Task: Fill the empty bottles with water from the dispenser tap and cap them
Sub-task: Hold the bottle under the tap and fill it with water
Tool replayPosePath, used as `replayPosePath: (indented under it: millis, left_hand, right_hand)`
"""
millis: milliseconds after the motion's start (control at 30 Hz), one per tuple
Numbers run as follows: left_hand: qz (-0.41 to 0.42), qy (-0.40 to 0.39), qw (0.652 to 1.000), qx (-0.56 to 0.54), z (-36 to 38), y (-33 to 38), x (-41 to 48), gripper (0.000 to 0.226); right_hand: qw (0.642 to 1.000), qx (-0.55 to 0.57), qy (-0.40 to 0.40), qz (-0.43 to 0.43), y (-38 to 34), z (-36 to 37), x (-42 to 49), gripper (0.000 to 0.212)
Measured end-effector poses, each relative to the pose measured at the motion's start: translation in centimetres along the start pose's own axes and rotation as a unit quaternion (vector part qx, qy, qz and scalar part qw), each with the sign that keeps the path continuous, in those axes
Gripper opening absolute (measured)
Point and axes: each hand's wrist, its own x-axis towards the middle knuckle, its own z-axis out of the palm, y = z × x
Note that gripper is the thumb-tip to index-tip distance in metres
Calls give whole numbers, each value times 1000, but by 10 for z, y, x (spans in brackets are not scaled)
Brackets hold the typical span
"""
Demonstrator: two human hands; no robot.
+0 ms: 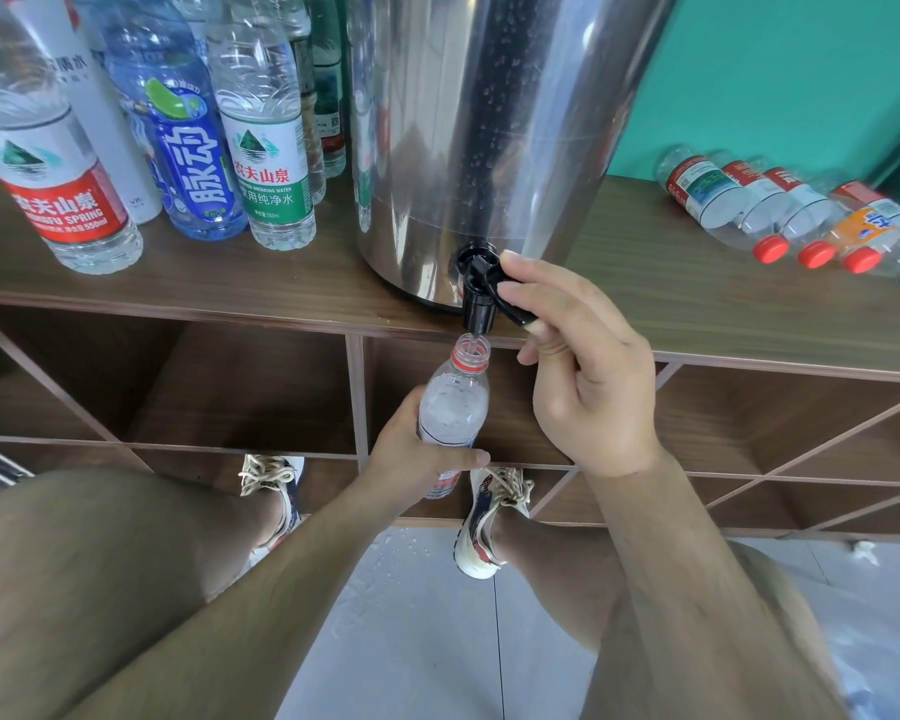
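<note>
A steel water dispenser (pixel 489 127) stands on the wooden shelf top (pixel 230 283). Its black tap (pixel 476 288) juts over the front edge. My right hand (pixel 583 366) grips the tap's lever with thumb and fingers curled round it. My left hand (pixel 417 454) holds an uncapped clear bottle (pixel 453 402) upright, its red-ringed mouth directly under the spout. Water runs into the bottle, which looks filled up to its shoulder. The lower part of the bottle is hidden by my fingers.
Several filled, labelled bottles (pixel 266 148) stand at the left of the shelf top. Several empty bottles with red caps (pixel 765 210) lie on their sides at the right. Open cubbies (pixel 230 387) sit below. Water drops wet the tiled floor (pixel 411 589) by my shoes.
</note>
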Motion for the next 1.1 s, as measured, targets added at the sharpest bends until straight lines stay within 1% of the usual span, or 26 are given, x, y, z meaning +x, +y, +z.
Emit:
replayPosePath:
  millis: [333,467,800,967,1100]
  left_hand:
    - [-3,1,1000,3,1,-1,0,82]
    - [-2,-4,1000,-2,0,-1,1,79]
    - [-3,-2,1000,0,1,-3,2,82]
    - [-4,-6,1000,-2,1,-3,2,83]
    - [-6,-8,1000,8,1,-4,2,84]
  right_hand:
    - [1000,-6,-6,5,-2,-2,1,50]
    - [1000,-7,-7,7,-2,-1,1,47]
    - [1000,-6,-5,7,-1,-1,1,44]
    - [1000,-4,-2,7,0,-1,0,45]
    - [1000,-1,-1,8,1,0,-1,50]
